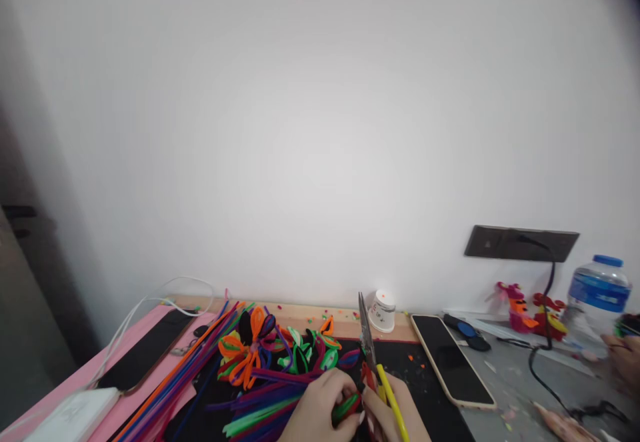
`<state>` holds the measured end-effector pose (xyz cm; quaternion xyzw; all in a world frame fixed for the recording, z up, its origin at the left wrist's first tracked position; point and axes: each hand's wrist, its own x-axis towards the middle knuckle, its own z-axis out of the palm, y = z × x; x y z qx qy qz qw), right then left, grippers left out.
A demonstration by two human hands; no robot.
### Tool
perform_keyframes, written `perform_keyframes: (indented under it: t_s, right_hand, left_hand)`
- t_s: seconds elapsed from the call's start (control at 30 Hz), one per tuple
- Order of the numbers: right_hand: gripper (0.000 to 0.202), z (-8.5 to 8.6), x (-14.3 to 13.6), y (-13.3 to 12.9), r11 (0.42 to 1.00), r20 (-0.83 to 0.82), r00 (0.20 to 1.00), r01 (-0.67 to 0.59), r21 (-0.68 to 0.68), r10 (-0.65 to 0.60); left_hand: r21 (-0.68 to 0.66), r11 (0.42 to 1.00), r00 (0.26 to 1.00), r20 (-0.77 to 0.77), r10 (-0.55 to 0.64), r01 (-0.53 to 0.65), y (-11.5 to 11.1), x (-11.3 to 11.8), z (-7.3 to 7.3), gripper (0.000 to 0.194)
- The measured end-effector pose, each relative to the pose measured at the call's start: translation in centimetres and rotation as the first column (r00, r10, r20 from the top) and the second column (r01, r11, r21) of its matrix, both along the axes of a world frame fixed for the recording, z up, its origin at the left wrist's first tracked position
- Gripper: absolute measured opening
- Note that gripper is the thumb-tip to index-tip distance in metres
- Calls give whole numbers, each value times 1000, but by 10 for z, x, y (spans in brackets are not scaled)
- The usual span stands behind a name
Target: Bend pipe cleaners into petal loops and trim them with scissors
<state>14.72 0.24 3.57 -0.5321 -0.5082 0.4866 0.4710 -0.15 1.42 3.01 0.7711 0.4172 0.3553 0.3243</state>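
**At the desk's near edge, pipe cleaners are worked with scissors in hand**

Low at the frame's bottom edge, a small green and red pipe-cleaner piece is pinched between the fingers of the left hand, which is closed around it. Yellow-handled scissors are gripped in the right hand, the blades pointing up and away and standing nearly closed; how far the fingers sit through the handles cannot be told, since the hand is cut off by the frame. Both hands meet over a black mat, just in front of a loose heap of pipe cleaners and several looped flower shapes.

Judged from this view, the work is best kept low over the mat, with the small piece held firmly close to the blades and the fingertips kept clear of the cutting edge.

A phone lies face up to the right, a small white cup near the wall, and a water bottle farther off. Another person's hand is seen at the right edge.
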Motion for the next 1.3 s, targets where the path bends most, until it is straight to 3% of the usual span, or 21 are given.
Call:
perform_keyframes:
  t_s: [0.13,0.27,0.4,0.6,0.77,0.87,1.0,1.3]
  right_hand:
    - [48,-1,-3,-1,1000,23,1000,-11,5,11]
    - [49,0,-5,0,996,72,993,-89,-29,91]
    - [44,1,-2,2,975,77,974,-219,40,215]
    - [41,3,0,3,971,60,971,-234,56,231]
    - [34,4,3,5,958,214,958,-228,172,189]
    - [30,4,6,7,953,260,948,-237,187,185]
    - [27,5,5,7,963,234,953,-229,143,192]
    - [38,7,1,1,961,-33,965,-257,99,262]
  left_hand:
    - [58,998,994,-107,17,-11,0,-2,0,10]
    - [134,991,990,-141,0,19,-1,-6,1,22]
    - [173,980,992,-92,-83,98,-1,-10,4,32]
    - [117,985,991,10,-130,128,-1,-11,6,31]
    - [-65,977,976,92,-197,203,1,-8,9,37]
    - [-279,926,948,260,-182,254,3,-6,4,33]
    - [-500,790,872,483,-86,355,5,-3,-3,31]
    - [-585,642,777,629,-28,497,2,-2,-3,32]
